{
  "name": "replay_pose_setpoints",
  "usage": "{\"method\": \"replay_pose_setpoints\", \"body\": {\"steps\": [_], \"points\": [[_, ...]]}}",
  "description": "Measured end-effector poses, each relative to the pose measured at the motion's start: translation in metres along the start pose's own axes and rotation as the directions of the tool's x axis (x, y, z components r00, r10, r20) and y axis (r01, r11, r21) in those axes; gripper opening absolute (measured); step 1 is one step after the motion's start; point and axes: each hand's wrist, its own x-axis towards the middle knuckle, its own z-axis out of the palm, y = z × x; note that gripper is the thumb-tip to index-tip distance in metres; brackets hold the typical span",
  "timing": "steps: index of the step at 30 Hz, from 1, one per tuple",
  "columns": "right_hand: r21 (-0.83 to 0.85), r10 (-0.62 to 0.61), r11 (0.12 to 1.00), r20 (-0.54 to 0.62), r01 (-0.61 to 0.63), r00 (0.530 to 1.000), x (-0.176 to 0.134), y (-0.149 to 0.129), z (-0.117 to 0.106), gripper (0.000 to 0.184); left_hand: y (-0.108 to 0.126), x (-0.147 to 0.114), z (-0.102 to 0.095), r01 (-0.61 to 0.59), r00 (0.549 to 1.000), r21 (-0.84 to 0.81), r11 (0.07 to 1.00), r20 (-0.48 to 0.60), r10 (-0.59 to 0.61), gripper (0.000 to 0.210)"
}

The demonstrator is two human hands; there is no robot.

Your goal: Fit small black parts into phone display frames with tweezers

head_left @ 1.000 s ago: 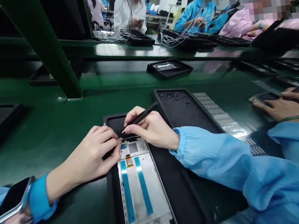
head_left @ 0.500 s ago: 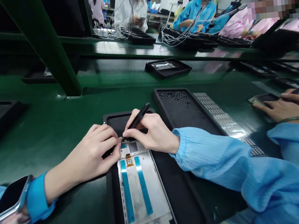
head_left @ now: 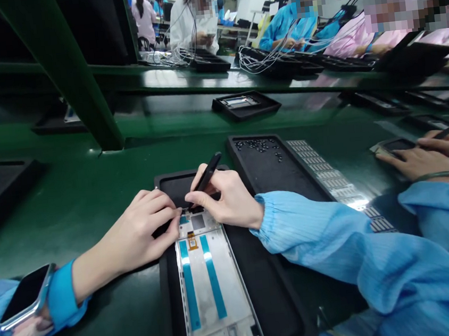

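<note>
A silver phone frame [head_left: 204,277] with two blue strips and a small orange flex piece lies lengthwise in a black foam tray [head_left: 276,296]. My left hand [head_left: 144,227] is closed at the frame's upper left corner, thumb and fingertips pinched against its edge. Between the thumb and fingers of my right hand [head_left: 227,197] is a black pen-shaped tool [head_left: 211,170], slanting down to the top end of the frame. Its tip is hidden behind my fingers, so what it touches cannot be made out.
Right of centre, a black tray [head_left: 272,168] holds several small dark parts, beside a strip of pale labels [head_left: 329,175]. A co-worker's hands [head_left: 435,154] work at the right. Another black tray [head_left: 245,104] sits farther back; a green post [head_left: 75,82] rises at left.
The view has shifted slightly. My right hand's tool leans a little differently, its tip still at the frame's top end. My left hand keeps its place on the corner.
</note>
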Motion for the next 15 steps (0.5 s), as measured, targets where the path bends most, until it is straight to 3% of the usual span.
{"method": "replay_pose_setpoints", "body": {"steps": [6,9,11,13,15], "points": [[-0.111,-0.193,0.975,0.018,0.194,0.981,-0.001,0.006,0.003,0.018,-0.006,0.001,0.000,-0.024,1.000,0.018,1.000,-0.010,0.024,0.016],[-0.141,-0.269,0.952,0.028,0.270,0.963,-0.002,0.007,0.005,0.016,0.009,0.002,-0.010,-0.085,0.995,0.021,0.996,-0.042,0.086,0.015],[-0.097,-0.217,0.971,0.003,0.217,0.976,0.001,0.005,0.004,0.022,0.034,-0.002,-0.018,-0.147,0.989,-0.042,0.988,0.027,0.148,0.015],[-0.022,-0.109,0.994,-0.049,0.108,0.993,0.006,-0.003,-0.003,0.032,0.065,-0.010,-0.021,-0.184,0.951,-0.126,0.975,0.229,0.209,0.014],[0.021,-0.034,0.999,-0.101,0.036,0.994,0.013,-0.015,-0.017,0.039,0.091,-0.019,-0.020,-0.260,0.922,-0.081,0.962,0.274,0.273,0.016]]}}
